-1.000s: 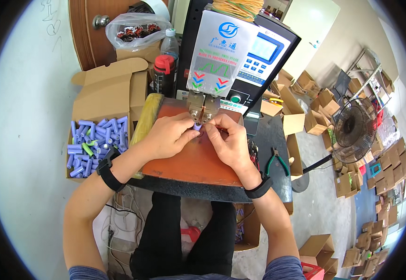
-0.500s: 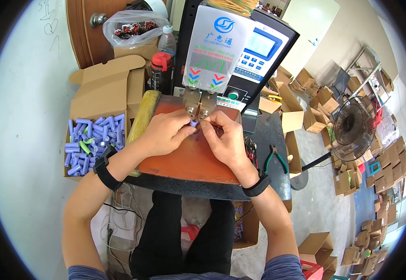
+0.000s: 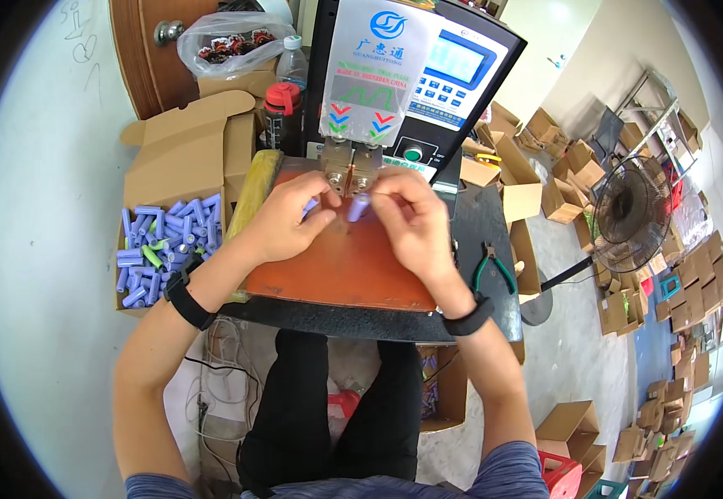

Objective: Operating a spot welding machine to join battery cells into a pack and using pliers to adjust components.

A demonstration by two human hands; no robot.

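Cartons (image 3: 514, 179) dot the floor (image 3: 561, 358); over orange matting (image 3: 336, 274), curled hands (image 3: 291, 220) (image 3: 415, 223) each pinch a cylinder (image 3: 359, 209).

Black worktop (image 3: 479, 218) carried an orange board (image 3: 336, 274) along its front edge, black machine (image 3: 428, 108) toward the back, green-handled pliers (image 3: 490, 252) near the right edge. Yellow roll (image 3: 255, 200) left, its underside hidden, possibly on the worktop.

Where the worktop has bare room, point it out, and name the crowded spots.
Bare: the near part of the orange mat, between its front edge and the left hand and right hand; the dark tabletop beyond the green-handled pliers. Crowded: around the metal clamps, where both hands and purple cylinders gather; also the carton, heaped with more.
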